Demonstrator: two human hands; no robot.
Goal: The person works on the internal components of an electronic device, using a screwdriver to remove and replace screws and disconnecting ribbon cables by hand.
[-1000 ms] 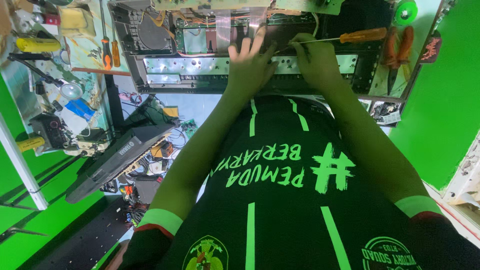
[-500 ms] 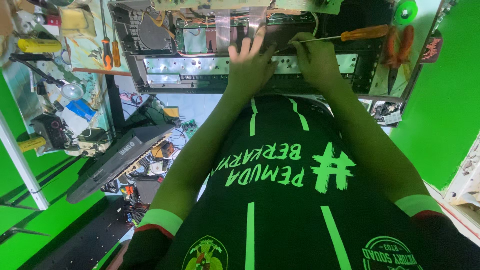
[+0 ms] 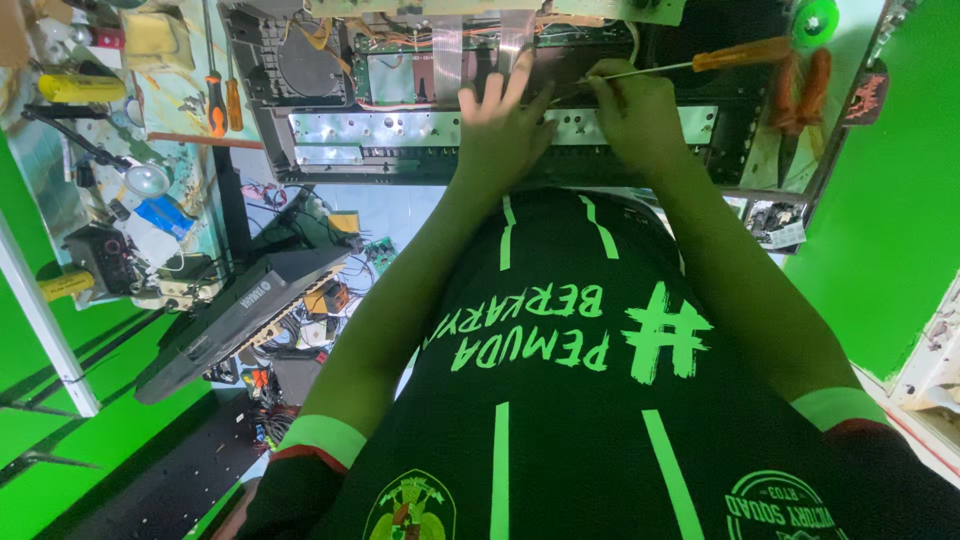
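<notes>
Right hand [image 3: 640, 118], upper centre-right of frame, fingers curled tight round the shaft of a long screwdriver w/ translucent orange handle [image 3: 742, 55]; handle sticks out toward upper right, thin metal shaft runs left across the hand, tip hidden near the fingers. Left hand [image 3: 502, 128] just beside it on the left, fingers spread flat & pressing on the opened electronic chassis, holding nothing. Hands nearly touching, can't tell if they do.

Both hands sit on a perforated silver metal rail [image 3: 400, 130] running across the open black electronics chassis [image 3: 290, 70] at top centre. Behind the rail: green-ish circuit board [image 3: 395, 78] w/ flat ribbon cables [image 3: 447, 45] going up, some orange/white wires. Chassis's left part is a grey moulded section w/ round shape.

Further out, upper right: two more orange-handled tools [image 3: 812, 85] lying side by side next to the chassis, round green disc [image 3: 818, 20] at top edge. Upper left: two small screwdrivers, orange & black handles [image 3: 222, 100], on a cluttered bench; yellow cylinder-shaped tool [image 3: 80, 88] and a magnifier lamp on black arm [image 3: 148, 178] near left edge.

Lower left, below bench level: dark grey keyboard-type casing [image 3: 240, 310] lying tilted among loose parts & wires. Green walls [image 3: 890, 220] left & right sides. Person's black shirt w/ green stripes & lettering [image 3: 560, 400] fills lower half of frame.
</notes>
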